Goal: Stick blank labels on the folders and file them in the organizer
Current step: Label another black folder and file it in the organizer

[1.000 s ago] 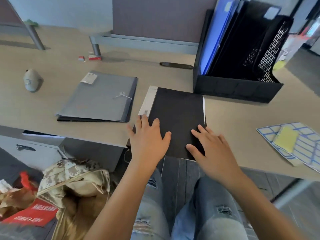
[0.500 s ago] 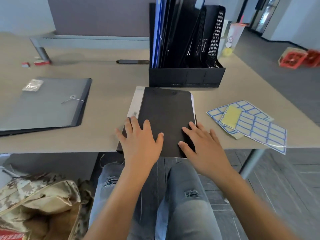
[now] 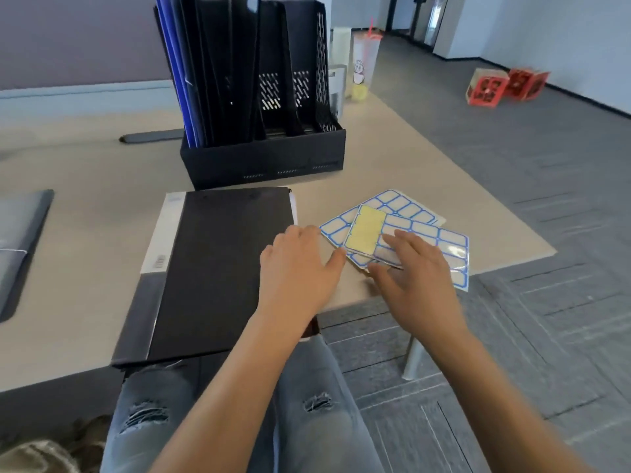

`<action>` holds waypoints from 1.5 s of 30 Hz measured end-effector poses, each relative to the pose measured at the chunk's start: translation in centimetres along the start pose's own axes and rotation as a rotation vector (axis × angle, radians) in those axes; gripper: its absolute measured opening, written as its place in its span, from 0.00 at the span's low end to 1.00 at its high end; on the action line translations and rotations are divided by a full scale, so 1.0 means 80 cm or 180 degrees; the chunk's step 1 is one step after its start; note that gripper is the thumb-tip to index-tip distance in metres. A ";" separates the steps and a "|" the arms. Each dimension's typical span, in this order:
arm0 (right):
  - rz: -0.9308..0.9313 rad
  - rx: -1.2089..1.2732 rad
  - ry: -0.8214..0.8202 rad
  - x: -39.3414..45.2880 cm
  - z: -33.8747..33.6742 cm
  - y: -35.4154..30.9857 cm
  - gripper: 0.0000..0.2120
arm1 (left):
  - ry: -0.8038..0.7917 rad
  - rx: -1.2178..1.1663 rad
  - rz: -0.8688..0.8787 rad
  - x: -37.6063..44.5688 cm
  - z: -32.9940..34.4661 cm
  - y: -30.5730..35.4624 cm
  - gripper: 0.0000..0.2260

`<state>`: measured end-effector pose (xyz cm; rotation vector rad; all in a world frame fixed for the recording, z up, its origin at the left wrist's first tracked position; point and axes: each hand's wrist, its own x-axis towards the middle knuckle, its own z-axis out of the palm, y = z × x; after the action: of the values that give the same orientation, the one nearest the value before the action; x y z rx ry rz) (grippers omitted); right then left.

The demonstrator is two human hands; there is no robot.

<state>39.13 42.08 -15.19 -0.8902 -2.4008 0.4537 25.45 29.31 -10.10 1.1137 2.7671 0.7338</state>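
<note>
Black folder (image 3: pixel 218 268) lies flat at the near desk edge, organizer (image 3: pixel 263 158) beyond. Label sheets (image 3: pixel 423 230), 2 overlapping, lie right of it. Both hands spread, gripping nothing: left hand (image 3: pixel 300 264) beside sheets, right hand (image 3: pixel 413 271) on them. Sheets look thin, floppy; lift by a corner.

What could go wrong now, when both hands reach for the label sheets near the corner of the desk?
1. The label sheets lie stacked loosely near the desk corner; the right hand may drag one over the edge.
2. The black folder overhangs the near desk edge above the lap; the left hand or its forearm crossing it may tip it off.
3. The sheets overlap, so two may lift together.
</note>
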 end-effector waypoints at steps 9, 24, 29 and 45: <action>-0.0050 -0.0383 -0.0182 0.008 -0.002 0.060 0.30 | -0.0362 0.0256 0.0417 0.084 0.055 0.058 0.22; -0.0521 0.0257 -0.0149 0.003 -0.016 0.097 0.17 | -0.0262 -0.0352 0.0319 0.120 0.074 0.062 0.15; -0.0424 0.0283 -0.0090 0.000 -0.012 0.095 0.18 | -0.0389 0.0169 0.0491 0.114 0.073 0.065 0.11; -0.0373 0.0766 0.0499 -0.012 -0.027 0.078 0.21 | -0.0257 -0.1845 0.0167 0.062 0.049 0.077 0.04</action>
<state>44.12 46.17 -16.78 -0.6504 -2.1860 0.5900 26.68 38.04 -10.24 1.0522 2.2282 1.3442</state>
